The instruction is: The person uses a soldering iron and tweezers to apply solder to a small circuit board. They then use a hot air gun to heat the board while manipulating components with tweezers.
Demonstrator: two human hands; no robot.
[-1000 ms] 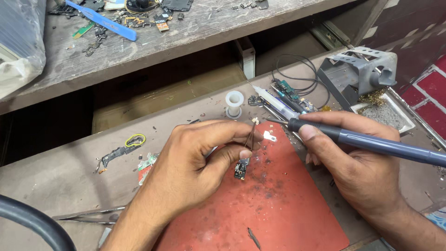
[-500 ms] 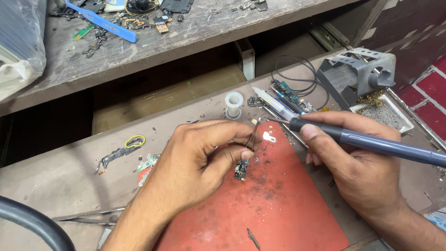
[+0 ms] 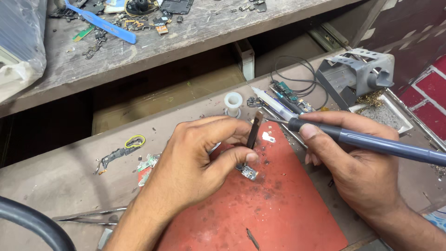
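Note:
My left hand point(image 3: 195, 158) grips dark tweezers point(image 3: 253, 131) upright, their tips down on a tiny circuit board point(image 3: 247, 171) lying on the red work mat point(image 3: 278, 209). My right hand point(image 3: 357, 162) holds a blue-grey soldering iron point(image 3: 371, 144). Its metal tip points left and hovers just right of the top of the tweezers, above the mat's back edge. A small white chip point(image 3: 268, 137) rests on the mat between the two hands.
A grey metal iron stand point(image 3: 357, 74) with brass wool sits at the back right, beside black wire loops point(image 3: 297, 76) and small boards. A white spool point(image 3: 233, 102) stands behind the mat. Spare tweezers point(image 3: 88, 214) lie front left. The upper shelf holds a blue tool point(image 3: 100, 22) and scrap parts.
The view has drifted slightly. Both hands stay almost still, the tweezers on the small board and the iron tip close by.

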